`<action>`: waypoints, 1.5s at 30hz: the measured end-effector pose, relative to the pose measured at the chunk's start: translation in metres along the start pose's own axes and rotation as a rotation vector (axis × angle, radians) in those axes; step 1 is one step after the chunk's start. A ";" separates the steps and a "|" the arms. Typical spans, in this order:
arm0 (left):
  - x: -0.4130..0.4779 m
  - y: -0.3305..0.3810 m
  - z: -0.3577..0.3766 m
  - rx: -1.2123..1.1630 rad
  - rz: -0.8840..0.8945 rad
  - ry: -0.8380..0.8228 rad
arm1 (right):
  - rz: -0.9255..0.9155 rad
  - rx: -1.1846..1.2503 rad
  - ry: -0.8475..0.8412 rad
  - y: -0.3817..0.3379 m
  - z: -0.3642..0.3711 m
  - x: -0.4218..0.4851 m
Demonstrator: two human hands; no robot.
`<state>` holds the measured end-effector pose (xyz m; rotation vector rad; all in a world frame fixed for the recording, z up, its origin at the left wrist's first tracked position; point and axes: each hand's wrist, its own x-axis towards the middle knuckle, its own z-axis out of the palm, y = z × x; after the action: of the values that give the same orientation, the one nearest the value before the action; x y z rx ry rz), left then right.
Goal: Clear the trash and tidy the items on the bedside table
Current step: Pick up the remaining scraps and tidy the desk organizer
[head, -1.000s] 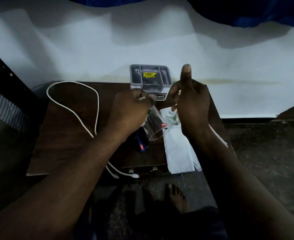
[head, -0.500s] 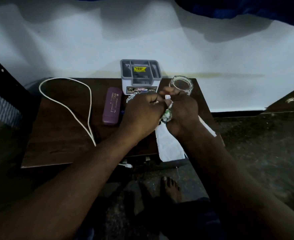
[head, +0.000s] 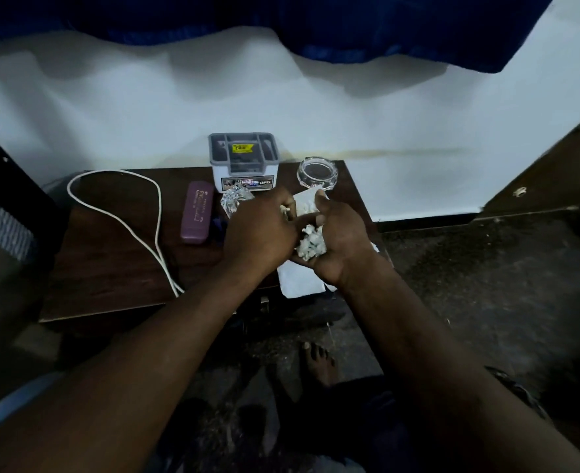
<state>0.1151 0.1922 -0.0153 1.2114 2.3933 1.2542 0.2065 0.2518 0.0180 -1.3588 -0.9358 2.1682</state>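
crumpled paper trash point(head: 310, 245) sits cupped in the upturned right hand point(head: 339, 240), fingers curled round it. left hand point(head: 261, 230) is just beside, apparently pinching a small white scrap point(head: 285, 209). foil wad point(head: 235, 201) lies just left of those fingertips, nearest the left hand.

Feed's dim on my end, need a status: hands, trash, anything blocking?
Right hand cups crumpled white trash. Left hand curled beside it, grip unclear. Foil ball on table, uncleared. Glass close behind the hands.
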 end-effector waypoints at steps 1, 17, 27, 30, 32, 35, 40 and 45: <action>-0.005 0.005 0.002 -0.068 -0.021 -0.022 | -0.046 -0.012 0.035 0.001 -0.005 -0.006; -0.114 0.160 0.047 -0.776 -0.220 -0.335 | -0.479 -0.079 0.344 -0.014 -0.144 -0.117; -0.208 0.240 0.126 -0.681 -0.301 -0.479 | -0.488 -0.042 0.633 0.014 -0.257 -0.177; -0.235 0.253 0.154 -0.762 -0.506 -0.545 | -0.456 0.198 0.716 0.026 -0.286 -0.186; -0.249 0.255 0.176 -0.880 -0.643 -0.537 | -0.434 0.335 0.781 0.032 -0.300 -0.188; -0.260 0.255 0.207 -1.047 -0.712 -0.625 | -0.426 0.666 0.664 0.039 -0.321 -0.184; -0.267 0.235 0.240 -1.071 -0.820 -0.757 | -0.336 0.521 0.541 0.063 -0.342 -0.179; -0.253 0.226 0.259 -1.014 -0.868 -0.686 | -0.401 0.067 0.632 0.085 -0.344 -0.168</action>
<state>0.5377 0.2347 -0.0582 0.1592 1.1876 1.1643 0.5894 0.1943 -0.0420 -1.5269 -0.7834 1.3362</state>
